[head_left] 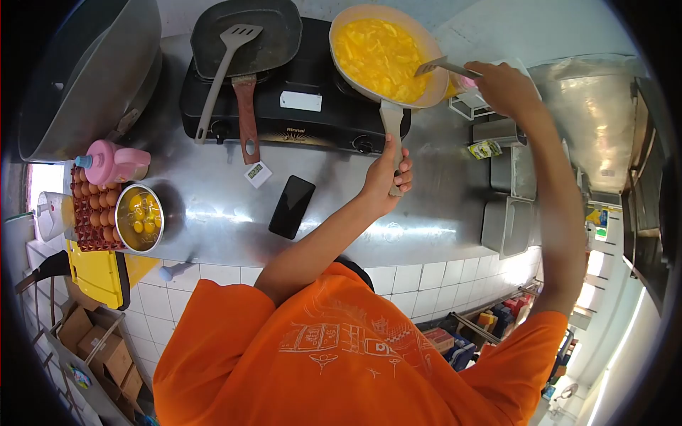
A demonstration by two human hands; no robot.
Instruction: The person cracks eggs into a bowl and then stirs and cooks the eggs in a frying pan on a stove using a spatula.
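My left hand (388,175) is wrapped round the beige handle (391,121) of a light-coloured frying pan (430,42) on the right burner of a black gas stove (312,126). Soft yellow scrambled egg (376,53) covers the pan's bottom. My right hand (506,86) grips a slotted spatula (442,64) from the pan's right side, and the spatula's head rests in the egg near the right rim. On the left burner sits a dark square pan (277,57) with a brown handle. A second grey slotted spatula (226,67) lies across it.
A phone (292,206) and a small digital timer (258,174) lie on the steel counter (213,227). At the left are a bowl of cracked eggs (139,217), an egg tray (92,206), a pink jug (106,163) and a large metal pot (92,92). Metal containers (508,226) stand at the right.
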